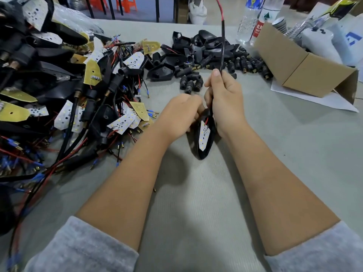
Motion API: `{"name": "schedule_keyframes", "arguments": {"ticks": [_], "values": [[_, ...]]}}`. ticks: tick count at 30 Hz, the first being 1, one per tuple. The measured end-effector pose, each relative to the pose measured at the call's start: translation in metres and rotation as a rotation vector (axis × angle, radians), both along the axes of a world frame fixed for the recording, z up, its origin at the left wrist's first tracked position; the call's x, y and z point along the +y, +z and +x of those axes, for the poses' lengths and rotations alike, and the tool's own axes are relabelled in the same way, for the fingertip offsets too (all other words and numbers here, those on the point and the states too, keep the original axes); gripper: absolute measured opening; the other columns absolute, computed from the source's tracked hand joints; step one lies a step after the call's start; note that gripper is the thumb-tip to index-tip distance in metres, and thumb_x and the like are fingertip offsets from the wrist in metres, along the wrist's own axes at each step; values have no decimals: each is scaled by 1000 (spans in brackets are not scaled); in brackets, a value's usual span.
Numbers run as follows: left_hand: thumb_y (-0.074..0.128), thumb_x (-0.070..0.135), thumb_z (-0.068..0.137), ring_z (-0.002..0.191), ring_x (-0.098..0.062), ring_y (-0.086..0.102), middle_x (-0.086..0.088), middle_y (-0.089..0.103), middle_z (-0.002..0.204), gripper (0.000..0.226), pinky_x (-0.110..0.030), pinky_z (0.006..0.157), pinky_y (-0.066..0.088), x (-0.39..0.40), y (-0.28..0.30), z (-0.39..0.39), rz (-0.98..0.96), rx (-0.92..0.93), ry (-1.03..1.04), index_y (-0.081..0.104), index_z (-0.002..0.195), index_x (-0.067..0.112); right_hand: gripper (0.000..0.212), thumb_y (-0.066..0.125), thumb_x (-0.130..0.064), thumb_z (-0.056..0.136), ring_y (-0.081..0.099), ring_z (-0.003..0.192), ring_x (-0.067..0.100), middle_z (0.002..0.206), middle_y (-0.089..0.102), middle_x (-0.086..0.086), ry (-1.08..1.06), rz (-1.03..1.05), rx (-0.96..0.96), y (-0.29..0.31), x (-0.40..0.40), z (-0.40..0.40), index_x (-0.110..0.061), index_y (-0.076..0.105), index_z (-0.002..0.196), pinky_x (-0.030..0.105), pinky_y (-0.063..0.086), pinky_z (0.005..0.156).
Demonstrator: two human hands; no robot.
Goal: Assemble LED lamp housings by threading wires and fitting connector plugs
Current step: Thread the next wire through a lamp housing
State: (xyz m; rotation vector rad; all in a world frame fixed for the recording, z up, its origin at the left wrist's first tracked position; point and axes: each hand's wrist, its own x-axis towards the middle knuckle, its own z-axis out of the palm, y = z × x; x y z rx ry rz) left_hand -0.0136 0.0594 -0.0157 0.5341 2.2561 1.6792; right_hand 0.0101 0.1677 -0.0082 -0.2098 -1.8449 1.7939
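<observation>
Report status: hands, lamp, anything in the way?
Left hand grips lamp housing. Right hand pinches black wire upright. Nothing blocking.

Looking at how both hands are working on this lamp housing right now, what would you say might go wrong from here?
1. The right hand pulls the black sheathed wire upward; a hard tug might strain the thin red leads at the white LED board.
2. The left hand grips only one end of the black pointed lamp housing, so it may twist.
</observation>
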Motion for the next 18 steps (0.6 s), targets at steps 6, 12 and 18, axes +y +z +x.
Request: {"name": "schedule_keyframes", "arguments": {"ticks": [6,12,18], "values": [[33,26,104,54,-14,59,-5,66,71,36,-21,46,44,-1,5,-10,322,-186,194,61,87,10,37,40,-22,105,29,35,4,40,37,-5,117,160,-167,-2,1,0,-11,52,71,16,27,40],[26,35,108,92,-17,70,-2,70,106,34,-29,81,57,-21,5,-26,730,-305,273,52,119,16,37,44,-22,103,31,35,4,37,35,-11,236,432,-245,-3,-1,1,-13,52,67,19,28,45],[26,37,108,81,-14,70,3,71,90,34,-29,76,54,-30,5,-28,878,-334,250,53,116,18,38,49,-27,100,31,40,6,42,36,-10,378,586,-341,-2,-1,3,-15,58,65,28,29,53]]}}
